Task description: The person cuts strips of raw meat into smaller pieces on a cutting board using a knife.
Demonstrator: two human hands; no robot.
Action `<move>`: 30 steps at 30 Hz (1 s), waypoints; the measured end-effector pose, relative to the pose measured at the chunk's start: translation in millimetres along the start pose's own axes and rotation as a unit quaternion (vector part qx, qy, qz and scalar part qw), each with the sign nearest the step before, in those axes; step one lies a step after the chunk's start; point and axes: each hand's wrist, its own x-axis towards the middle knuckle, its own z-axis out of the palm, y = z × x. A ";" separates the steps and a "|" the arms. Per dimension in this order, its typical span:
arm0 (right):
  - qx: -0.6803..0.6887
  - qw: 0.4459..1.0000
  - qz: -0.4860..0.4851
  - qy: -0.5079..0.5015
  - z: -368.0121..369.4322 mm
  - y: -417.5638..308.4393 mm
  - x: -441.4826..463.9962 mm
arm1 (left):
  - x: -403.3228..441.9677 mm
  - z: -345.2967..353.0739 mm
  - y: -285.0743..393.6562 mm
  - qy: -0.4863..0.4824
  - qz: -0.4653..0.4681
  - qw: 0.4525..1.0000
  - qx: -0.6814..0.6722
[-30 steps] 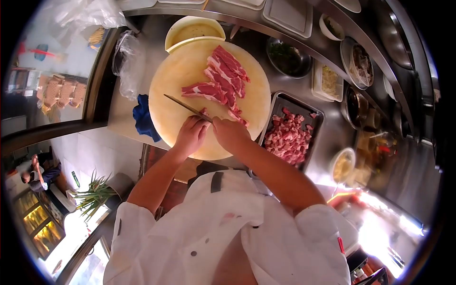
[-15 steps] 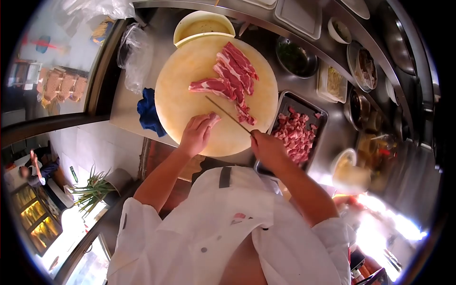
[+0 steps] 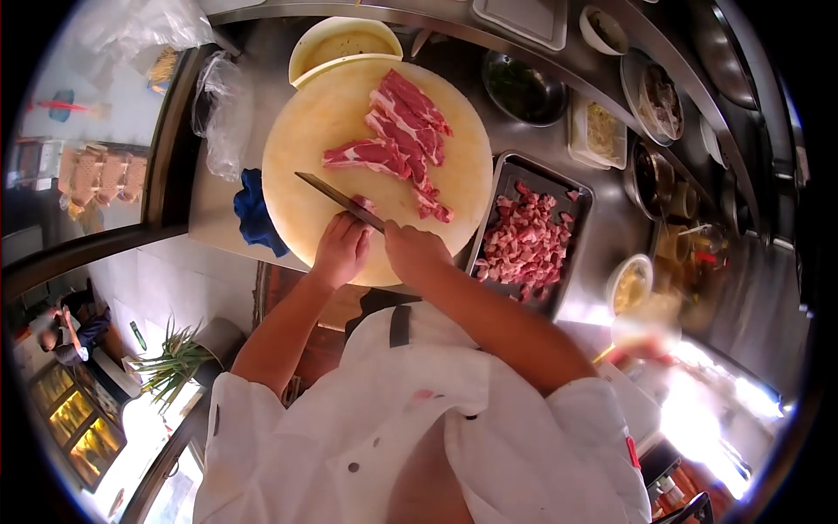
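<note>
My right hand (image 3: 419, 255) is closed round the handle of a knife (image 3: 336, 196). The blade points up and left, crossing over or against a small piece of raw meat (image 3: 363, 203). That piece lies near the board's lower middle, under the bent fingers of my left hand (image 3: 343, 248). Whether the edge has entered the meat cannot be made out. Farther up the round pale cutting board (image 3: 292, 131) rest larger strips of red meat (image 3: 401, 131) with white fat, apart from both hands.
Right of the board, a dark tray (image 3: 580, 196) holds many chopped meat pieces (image 3: 526, 240). A yellowish bowl (image 3: 388, 39) stands behind the board, a blue cloth (image 3: 256, 214) at its left. A metal bowl with greens (image 3: 524, 87) and a tub (image 3: 598, 131) sit toward the back right.
My right hand has brought the knife left, from the board's middle to the small piece by my left hand. My left hand keeps its hold there. The whole view has shifted slightly.
</note>
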 end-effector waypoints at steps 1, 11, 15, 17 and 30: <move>0.010 1.000 0.003 0.002 -1.6 1.3 -1.6 | -0.8 -0.2 -0.9 -0.006 0.005 1.000 0.000; 0.048 0.993 0.100 0.029 10.0 61.2 -95.3 | -20.4 -0.1 -3.4 0.083 -0.029 0.996 -0.028; 0.030 0.995 0.051 0.081 7.5 40.3 -83.6 | -17.5 -0.7 -4.8 0.065 -0.015 0.997 -0.034; 0.017 0.997 0.029 0.068 -0.5 25.2 -83.7 | -19.4 1.0 -6.4 0.059 -0.018 0.998 -0.024; 0.029 1.000 0.007 -0.001 8.8 -10.5 1.1 | -14.7 3.6 -7.2 0.042 -0.002 0.999 -0.001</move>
